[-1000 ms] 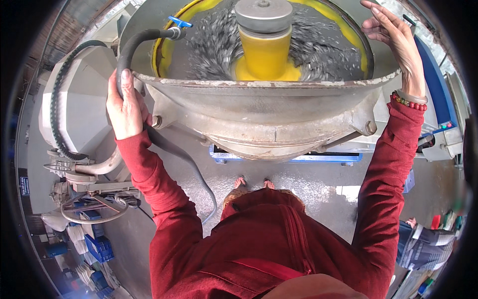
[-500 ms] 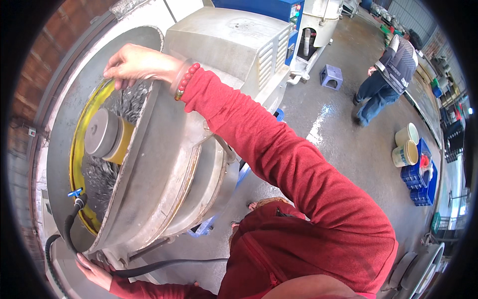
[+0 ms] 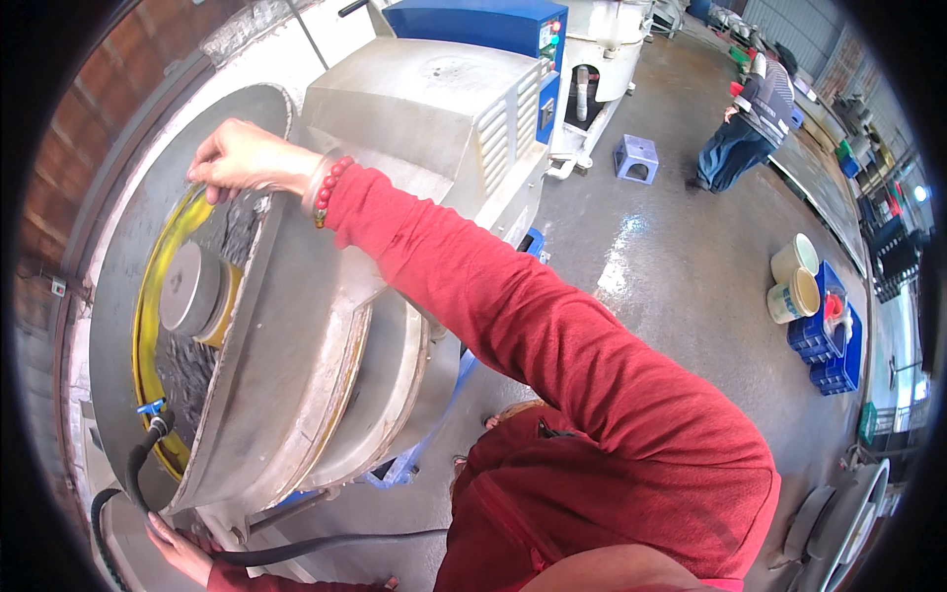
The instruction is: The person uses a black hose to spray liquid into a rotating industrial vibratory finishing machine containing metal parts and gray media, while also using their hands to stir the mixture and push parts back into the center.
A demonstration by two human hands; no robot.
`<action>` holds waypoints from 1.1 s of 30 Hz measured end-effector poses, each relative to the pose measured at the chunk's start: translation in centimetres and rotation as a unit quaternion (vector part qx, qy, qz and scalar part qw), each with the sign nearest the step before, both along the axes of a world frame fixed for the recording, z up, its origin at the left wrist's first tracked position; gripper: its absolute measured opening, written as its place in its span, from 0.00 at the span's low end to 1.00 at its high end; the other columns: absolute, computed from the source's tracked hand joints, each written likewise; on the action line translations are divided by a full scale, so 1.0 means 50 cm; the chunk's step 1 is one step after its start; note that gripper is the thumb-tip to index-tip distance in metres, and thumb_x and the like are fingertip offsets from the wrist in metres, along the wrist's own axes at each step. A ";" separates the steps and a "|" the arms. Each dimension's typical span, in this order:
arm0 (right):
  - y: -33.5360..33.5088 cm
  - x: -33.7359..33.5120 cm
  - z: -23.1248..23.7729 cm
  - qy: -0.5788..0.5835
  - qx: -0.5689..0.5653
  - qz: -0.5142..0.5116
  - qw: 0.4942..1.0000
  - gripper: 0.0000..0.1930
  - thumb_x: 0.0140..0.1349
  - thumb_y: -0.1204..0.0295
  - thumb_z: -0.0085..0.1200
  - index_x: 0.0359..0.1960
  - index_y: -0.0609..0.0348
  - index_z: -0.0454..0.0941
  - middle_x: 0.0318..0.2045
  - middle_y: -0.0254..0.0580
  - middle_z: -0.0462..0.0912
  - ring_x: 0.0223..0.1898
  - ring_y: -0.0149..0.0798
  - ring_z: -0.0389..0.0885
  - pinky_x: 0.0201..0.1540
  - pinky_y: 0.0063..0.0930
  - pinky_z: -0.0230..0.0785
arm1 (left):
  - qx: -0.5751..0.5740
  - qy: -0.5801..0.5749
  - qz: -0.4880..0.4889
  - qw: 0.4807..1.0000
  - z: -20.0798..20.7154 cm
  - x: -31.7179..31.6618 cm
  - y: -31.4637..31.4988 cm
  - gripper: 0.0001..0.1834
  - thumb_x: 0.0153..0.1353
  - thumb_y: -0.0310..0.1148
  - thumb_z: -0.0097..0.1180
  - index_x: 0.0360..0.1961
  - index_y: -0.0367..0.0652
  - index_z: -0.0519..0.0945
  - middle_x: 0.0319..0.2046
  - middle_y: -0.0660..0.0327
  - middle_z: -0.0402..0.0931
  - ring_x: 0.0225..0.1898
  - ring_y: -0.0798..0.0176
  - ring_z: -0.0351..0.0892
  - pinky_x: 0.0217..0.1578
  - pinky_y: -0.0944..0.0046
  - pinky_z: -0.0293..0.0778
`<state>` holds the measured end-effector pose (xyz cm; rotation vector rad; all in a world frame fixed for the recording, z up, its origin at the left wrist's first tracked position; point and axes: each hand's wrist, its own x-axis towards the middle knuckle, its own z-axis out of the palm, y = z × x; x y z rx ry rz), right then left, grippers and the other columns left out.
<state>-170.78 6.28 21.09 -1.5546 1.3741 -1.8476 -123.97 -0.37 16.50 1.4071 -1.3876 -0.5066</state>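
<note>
My right hand [image 3: 240,163], with a red bead bracelet [image 3: 332,187] on its wrist, is raised over the upper edge of a big round metal machine bowl [image 3: 212,434]. Its fingertips pinch together beside the yellow inner lining [image 3: 148,335]; what they hold, if anything, cannot be made out. Inside the bowl a grey cylinder hub [image 3: 189,289] stands amid dark grey, blurred contents. Low on the left, my left hand [image 3: 181,557] is around a black hose [image 3: 136,472], its fingers partly hidden. The hose end carries a blue-handled valve [image 3: 153,407] just inside the bowl's rim.
Beyond the bowl sits a metal housing [image 3: 414,104] with a blue control cabinet [image 3: 548,74]. A lilac stool [image 3: 636,159] stands on the wet floor. Another person [image 3: 755,123] bends at the far right. Buckets [image 3: 793,296] and blue crates [image 3: 838,370] are at the right.
My view has shifted, so the machine sits slightly farther left. My right hand stays pinched by the upper rim, my left at the hose. The other person has moved farther off and bends lower.
</note>
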 end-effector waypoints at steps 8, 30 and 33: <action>-0.002 0.002 0.004 0.122 0.032 -0.052 0.991 0.14 0.57 0.69 0.54 0.39 0.67 0.81 0.22 0.42 0.84 0.27 0.31 0.83 0.36 0.26 0.75 | 0.023 -0.007 -0.045 0.999 0.004 0.085 -0.140 0.32 0.61 0.59 0.51 0.58 0.48 0.67 0.09 0.69 0.49 0.06 0.74 0.48 0.06 0.69 0.46; -0.007 0.018 -0.004 0.213 -0.158 -0.406 0.875 0.29 0.47 0.81 0.47 0.56 0.65 0.65 0.36 0.55 0.73 0.40 0.56 0.73 0.48 0.42 0.66 | -0.185 -0.158 -0.068 0.968 -0.037 0.081 -0.213 0.36 0.56 0.57 0.58 0.42 0.26 0.77 0.38 0.33 0.76 0.39 0.34 0.74 0.44 0.46 0.70; 0.000 0.024 -0.013 0.168 -0.209 -0.497 0.825 0.35 0.46 0.83 0.46 0.62 0.62 0.58 0.45 0.60 0.67 0.48 0.58 0.66 0.54 0.44 0.60 | -0.141 -0.187 -0.032 0.972 -0.055 0.082 -0.249 0.36 0.56 0.57 0.57 0.43 0.26 0.76 0.39 0.34 0.76 0.40 0.35 0.75 0.45 0.46 0.70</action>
